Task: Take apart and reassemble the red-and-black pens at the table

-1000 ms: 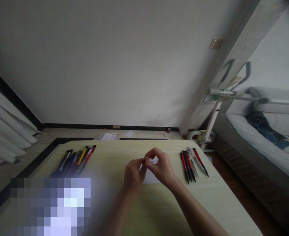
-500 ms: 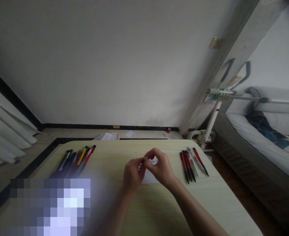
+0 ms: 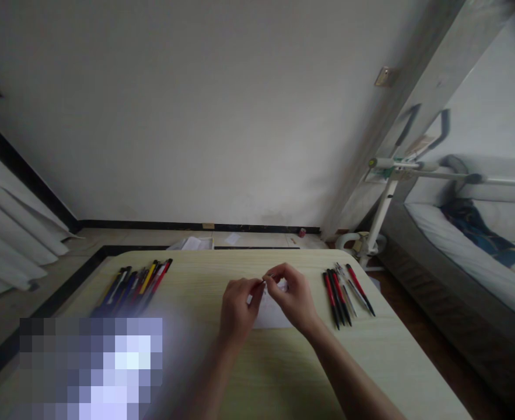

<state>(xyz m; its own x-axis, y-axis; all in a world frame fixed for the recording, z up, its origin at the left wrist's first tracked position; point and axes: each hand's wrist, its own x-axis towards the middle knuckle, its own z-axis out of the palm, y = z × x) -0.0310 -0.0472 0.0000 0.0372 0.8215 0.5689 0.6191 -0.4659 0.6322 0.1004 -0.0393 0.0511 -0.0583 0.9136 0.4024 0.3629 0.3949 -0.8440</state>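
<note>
Over the middle of the far half of the table, my left hand (image 3: 240, 304) and my right hand (image 3: 295, 296) meet at the fingertips. Both are closed in a pinch around something small and thin, too hidden to name. Under them lies a white sheet of paper (image 3: 271, 318) with marks on its upper part, partly covered by my fingers. Right of my right hand rest several red, black and clear pens (image 3: 336, 298). A larger bunch of pens (image 3: 146, 280), blue, yellow, red and black, lies farther off on the left.
The light wooden table (image 3: 279, 370) has rounded far corners. A blurred, pixelated patch covers its left front. Beyond it are a plain wall (image 3: 209, 128) and a box with papers (image 3: 193, 243) on the floor. Exercise equipment (image 3: 384, 204) and a sofa (image 3: 441, 280) stand to the right.
My fingertips have drawn slightly apart and shifted a little to the right, still pinching. More of the paper shows between my hands. The pens lie as before.
</note>
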